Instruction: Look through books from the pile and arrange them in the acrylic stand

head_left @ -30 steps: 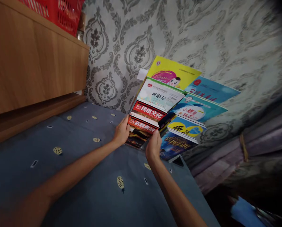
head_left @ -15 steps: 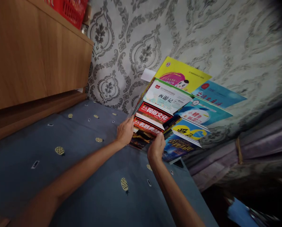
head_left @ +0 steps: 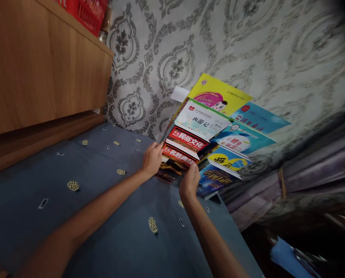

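Observation:
Two stepped rows of books stand against the wall. In the left row, from front to back, are a red-and-black book [head_left: 172, 168], a red book [head_left: 186, 139], a white book with a green edge [head_left: 200, 121] and a yellow book [head_left: 220, 96]. My left hand [head_left: 153, 158] closes on the left edge of the front red-and-black book. Opposite it, my right hand [head_left: 190, 180] grips that book's right edge; its fingertips are hidden. Beside them, the right row has a dark blue book [head_left: 215, 178], a yellow-and-blue book [head_left: 230, 158], a teal book [head_left: 247, 138] and a blue book [head_left: 263, 117].
The books rest on a grey-blue sheet [head_left: 103, 216] printed with pineapples. A wooden cabinet [head_left: 51, 73] rises on the left, with a red basket [head_left: 91, 17] on top. Patterned wallpaper [head_left: 166, 50] covers the wall. A tied curtain [head_left: 259, 197] hangs right.
The books sit slightly further left and the right row slightly lower in the view, which has shifted a little. Both hands keep the same hold on the front book.

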Demonstrator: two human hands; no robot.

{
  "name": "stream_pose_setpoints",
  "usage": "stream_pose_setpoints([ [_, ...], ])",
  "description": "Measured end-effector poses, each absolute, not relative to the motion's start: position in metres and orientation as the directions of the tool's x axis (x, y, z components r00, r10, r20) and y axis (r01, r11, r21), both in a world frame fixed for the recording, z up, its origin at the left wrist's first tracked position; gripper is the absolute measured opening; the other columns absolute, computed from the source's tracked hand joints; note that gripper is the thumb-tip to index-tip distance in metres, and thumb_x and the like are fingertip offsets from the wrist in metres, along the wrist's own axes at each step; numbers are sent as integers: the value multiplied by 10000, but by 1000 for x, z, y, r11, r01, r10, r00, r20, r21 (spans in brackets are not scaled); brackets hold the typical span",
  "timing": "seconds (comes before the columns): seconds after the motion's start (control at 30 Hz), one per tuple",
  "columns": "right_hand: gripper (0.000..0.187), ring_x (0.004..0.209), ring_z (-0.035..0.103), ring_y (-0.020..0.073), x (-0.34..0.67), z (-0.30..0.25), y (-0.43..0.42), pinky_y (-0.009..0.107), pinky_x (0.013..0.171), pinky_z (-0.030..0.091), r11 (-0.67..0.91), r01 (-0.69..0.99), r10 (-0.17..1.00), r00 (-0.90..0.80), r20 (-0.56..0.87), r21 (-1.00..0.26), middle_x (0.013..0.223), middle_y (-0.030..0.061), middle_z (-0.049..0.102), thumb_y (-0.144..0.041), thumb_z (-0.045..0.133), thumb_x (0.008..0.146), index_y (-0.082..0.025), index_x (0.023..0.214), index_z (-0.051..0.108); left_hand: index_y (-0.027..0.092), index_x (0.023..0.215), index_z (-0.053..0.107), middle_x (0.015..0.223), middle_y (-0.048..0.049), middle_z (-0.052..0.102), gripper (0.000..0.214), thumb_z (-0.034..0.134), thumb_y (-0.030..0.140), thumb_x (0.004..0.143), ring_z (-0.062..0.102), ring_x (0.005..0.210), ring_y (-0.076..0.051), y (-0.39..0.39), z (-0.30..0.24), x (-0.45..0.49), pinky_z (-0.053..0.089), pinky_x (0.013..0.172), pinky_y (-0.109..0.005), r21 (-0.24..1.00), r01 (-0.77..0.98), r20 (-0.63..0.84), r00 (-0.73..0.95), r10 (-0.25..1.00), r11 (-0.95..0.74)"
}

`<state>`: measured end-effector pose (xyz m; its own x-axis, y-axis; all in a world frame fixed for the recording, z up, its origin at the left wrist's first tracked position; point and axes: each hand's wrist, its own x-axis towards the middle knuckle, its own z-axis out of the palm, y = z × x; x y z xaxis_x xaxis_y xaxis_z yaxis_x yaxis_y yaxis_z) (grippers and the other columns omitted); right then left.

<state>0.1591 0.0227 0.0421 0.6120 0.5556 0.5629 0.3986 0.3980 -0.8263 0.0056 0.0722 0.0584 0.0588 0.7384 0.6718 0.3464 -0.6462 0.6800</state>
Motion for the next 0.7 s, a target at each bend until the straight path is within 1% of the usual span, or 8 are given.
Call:
stream_pose_setpoints([
  [0.07,465,867,577,196,156,45,22,353,851,467,379,407,536,635,556,-831,911,27,645,-595,415,883,-184,946,622,184,1325,611,1020,-85,636,406,425,133,969,595,989,-223,73,58,6,474,903,-317,685,339,670,54,740,-645],
  [0.17,457,872,568,202,153,47,21,345,835,453,351,426,537,638,552,-834,922,31,641,-594,408,877,-190,945,611,189,1322,621,1001,-84,637,403,424,142,973,598,990,-224,74,56,6,473,904,-318,692,318,672,44,739,-648],
  [0.3,463,859,568,207,154,46,21,349,822,453,351,417,544,638,545,-838,927,38,643,-597,398,873,-193,962,605,174,1309,638,985,-89,637,397,424,152,975,607,964,-225,77,55,7,479,889,-326,706,283,670,30,742,-649],
  [0.43,479,870,570,212,157,44,23,346,821,452,341,440,543,630,556,-831,938,40,651,-612,386,881,-200,980,610,214,1307,647,975,-68,646,400,446,156,966,613,936,-205,79,53,7,481,869,-302,707,276,675,12,738,-651],
  [0.53,483,899,573,213,159,42,25,344,839,448,338,444,540,630,557,-830,969,42,651,-608,381,886,-199,999,611,229,1304,652,968,-61,650,399,454,163,964,616,932,-197,80,53,7,482,866,-291,709,264,676,7,737,-653],
  [0.7,509,927,586,217,163,40,25,356,861,463,347,420,563,622,544,-839,999,50,659,-612,385,890,-185,1031,623,208,1291,659,1001,-78,668,403,450,158,950,622,959,-216,81,53,6,493,895,-321,716,233,673,21,739,-658],
])
